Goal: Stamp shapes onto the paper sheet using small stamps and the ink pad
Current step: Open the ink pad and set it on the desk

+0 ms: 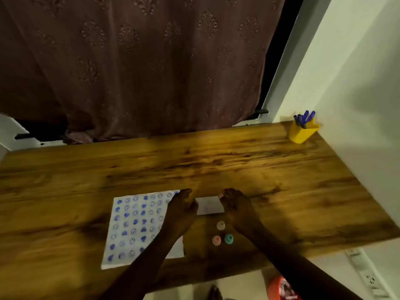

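Head view: I'm seeing the sheet [138,230] lying on the worktop [238,165], nearly filled with blue stamps. My left hand [181,210] and right hand [237,207] are gripping the white pad [209,205]; three stamps [221,225] are standing nearby, so little is remaining.

head-worn view, angled down, table [238,169] near

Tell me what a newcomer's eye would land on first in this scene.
First, the paper sheet at the table's near left, covered in rows of blue stamped hearts and smiley faces. Next, the left hand and right hand flanking a small white box beside it, three small stamps just nearer. A yellow pen cup brightens the far right corner.
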`<act>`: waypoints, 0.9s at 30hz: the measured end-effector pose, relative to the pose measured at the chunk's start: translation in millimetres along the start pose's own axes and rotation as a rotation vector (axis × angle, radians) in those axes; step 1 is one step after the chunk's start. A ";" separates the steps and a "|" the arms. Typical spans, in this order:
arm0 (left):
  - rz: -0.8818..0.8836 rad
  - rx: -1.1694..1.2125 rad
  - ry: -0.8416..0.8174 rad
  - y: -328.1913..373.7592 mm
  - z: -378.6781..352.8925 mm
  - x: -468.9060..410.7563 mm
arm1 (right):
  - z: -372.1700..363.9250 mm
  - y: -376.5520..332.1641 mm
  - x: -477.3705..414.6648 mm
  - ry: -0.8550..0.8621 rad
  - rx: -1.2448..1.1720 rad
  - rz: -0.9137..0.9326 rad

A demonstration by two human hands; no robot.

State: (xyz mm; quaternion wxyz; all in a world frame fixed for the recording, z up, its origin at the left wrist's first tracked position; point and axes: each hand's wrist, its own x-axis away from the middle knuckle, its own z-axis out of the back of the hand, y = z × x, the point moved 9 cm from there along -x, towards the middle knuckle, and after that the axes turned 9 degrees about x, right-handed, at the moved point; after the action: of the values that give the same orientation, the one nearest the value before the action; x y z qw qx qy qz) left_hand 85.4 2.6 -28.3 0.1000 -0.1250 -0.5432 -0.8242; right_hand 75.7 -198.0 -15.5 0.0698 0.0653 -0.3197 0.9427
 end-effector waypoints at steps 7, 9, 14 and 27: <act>0.121 -0.026 -0.041 -15.5 -18.2 -3.6 | -19.4 15.0 -7.1 -0.149 -0.041 -0.086; 0.128 -0.003 -0.049 -12.5 -20.9 -2.2 | -21.1 16.5 -9.3 -0.164 -0.034 -0.088; 0.117 0.033 -0.055 -5.2 -27.2 1.9 | -23.6 17.6 -18.1 -0.178 -0.014 -0.105; 0.022 0.190 0.161 10.3 96.2 11.6 | -22.7 -100.2 -17.9 -0.163 -0.123 0.086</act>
State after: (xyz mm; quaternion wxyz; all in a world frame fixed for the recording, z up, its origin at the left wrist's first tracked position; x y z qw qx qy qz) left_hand 86.8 86.8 20.7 0.1637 -0.0541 -0.6076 -0.7753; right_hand 108.9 -107.0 23.1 0.0070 0.1235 -0.3840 0.9150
